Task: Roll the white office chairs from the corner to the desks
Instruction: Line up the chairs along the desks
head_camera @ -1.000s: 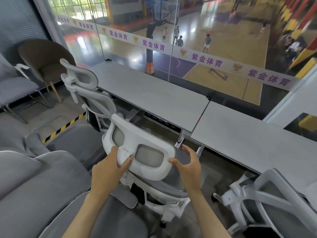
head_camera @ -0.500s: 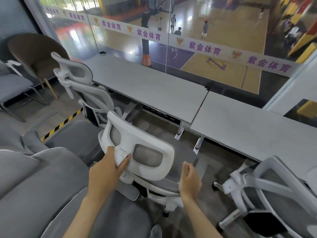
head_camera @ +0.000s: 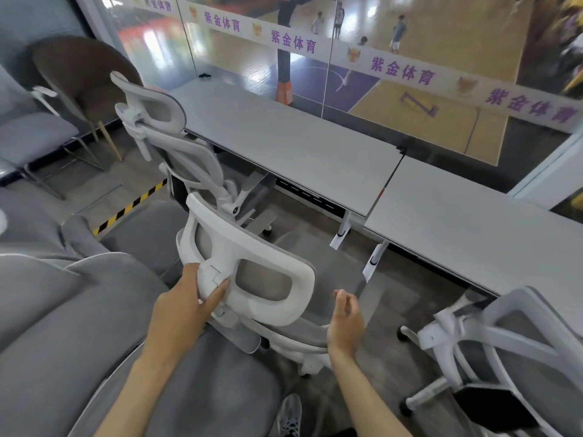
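A white office chair with a grey mesh headrest stands in front of me, facing the long grey desks. My left hand grips the left edge of its headrest, thumb on the back. My right hand hovers just right of the headrest, fingers loosely curled and holding nothing. A second white chair stands at the desk to the left. A third white chair stands at the right, under the right-hand desk.
Grey cushioned seating crowds my left side and front. A brown armchair and a grey metal-legged chair stand in the far left corner. Yellow-black floor tape runs past them. A glass wall backs the desks.
My right hand let go of the headrest's right edge and drew back, now hanging free. The left hand kept its grip. The view shifted slightly closer to the chair.
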